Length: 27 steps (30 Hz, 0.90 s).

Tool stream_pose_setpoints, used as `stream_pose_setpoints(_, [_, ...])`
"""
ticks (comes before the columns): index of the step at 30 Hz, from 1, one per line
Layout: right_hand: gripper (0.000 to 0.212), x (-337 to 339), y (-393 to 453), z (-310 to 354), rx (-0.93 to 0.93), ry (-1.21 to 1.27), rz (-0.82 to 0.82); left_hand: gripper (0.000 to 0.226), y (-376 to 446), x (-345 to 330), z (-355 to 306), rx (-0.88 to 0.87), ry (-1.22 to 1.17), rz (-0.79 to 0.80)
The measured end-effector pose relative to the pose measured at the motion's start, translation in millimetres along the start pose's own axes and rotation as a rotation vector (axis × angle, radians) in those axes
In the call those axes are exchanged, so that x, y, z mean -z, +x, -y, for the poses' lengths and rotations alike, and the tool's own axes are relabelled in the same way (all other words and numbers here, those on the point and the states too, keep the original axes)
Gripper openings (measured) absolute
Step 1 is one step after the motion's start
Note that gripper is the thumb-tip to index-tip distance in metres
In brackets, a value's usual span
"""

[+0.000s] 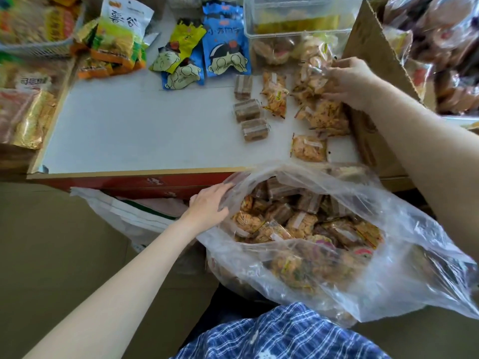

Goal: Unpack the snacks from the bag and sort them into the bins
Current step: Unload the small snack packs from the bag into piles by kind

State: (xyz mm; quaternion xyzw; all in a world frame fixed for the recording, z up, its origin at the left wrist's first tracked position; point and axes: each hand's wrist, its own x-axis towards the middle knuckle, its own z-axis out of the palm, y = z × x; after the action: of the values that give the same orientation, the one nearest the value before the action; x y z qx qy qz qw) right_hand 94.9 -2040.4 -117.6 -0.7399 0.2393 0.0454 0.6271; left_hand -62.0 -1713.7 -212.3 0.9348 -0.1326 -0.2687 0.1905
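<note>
You have a thin, clear plastic bag (337, 255), glossy and crinkled, on your lap; the snack packs (308, 149) wear shiny transparent film. The counter (142, 130) looks smooth, matt white. Beside it stands a matt brown cardboard box (368, 47), and a clear hard-plastic bin (293, 14)

Clear plastic bag (337, 255) open-mouthed below the counter edge, full of wrapped snacks, brown wafer packs (250, 114) and orange cracker packs (309, 147) lying flat on counter, clear bin (293, 19) behind.
</note>
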Motion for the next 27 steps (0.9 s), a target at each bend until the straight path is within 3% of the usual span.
stream_pose_setpoints(2, [0.037, -5, -11, -6, -0.08, -0.126, 0.068, 0.062, 0, -1, 0, 0.0, 0.01, 0.004])
stream_pose_setpoints(6, [0.032, -3, -34, -25, -0.113, -0.13, 0.097, 0.061, 1, -4, 2, 0.0, 0.024, 0.031])
stream_pose_setpoints(11, [0.022, -3, -85, -58, 0.057, -0.348, 0.103, 0.061, -1, -12, 0, 0.01, 0.003, 0.027])
stream_pose_setpoints(13, [0.02, -11, -116, -84, 0.217, -0.559, 0.257, 0.061, -4, -19, 1, 0.006, 0.003, 0.023])
stream_pose_setpoints(15, [0.024, -28, -141, -118, 0.288, -0.813, 0.511, 0.06, -8, -23, 3, -0.002, 0.047, 0.041])
stream_pose_setpoints(17, [0.039, -50, -151, -156, 0.264, -0.978, 0.702, 0.06, -10, -22, 7, -0.003, 0.119, 0.071])
stream_pose_setpoints(19, [0.052, -72, -153, -187, 0.169, -1.023, 0.775, 0.061, -11, -18, 10, 0.018, 0.143, 0.09])
stream_pose_setpoints(22, [0.063, -90, -151, -213, 0.162, -1.157, 0.8, 0.063, -13, -12, 12, 0.053, 0.141, 0.138])
stream_pose_setpoints(27, [0.035, -67, -142, -178, 0.291, -1.032, 0.623, 0.065, -9, -13, 8, 0.045, 0.131, 0.158])
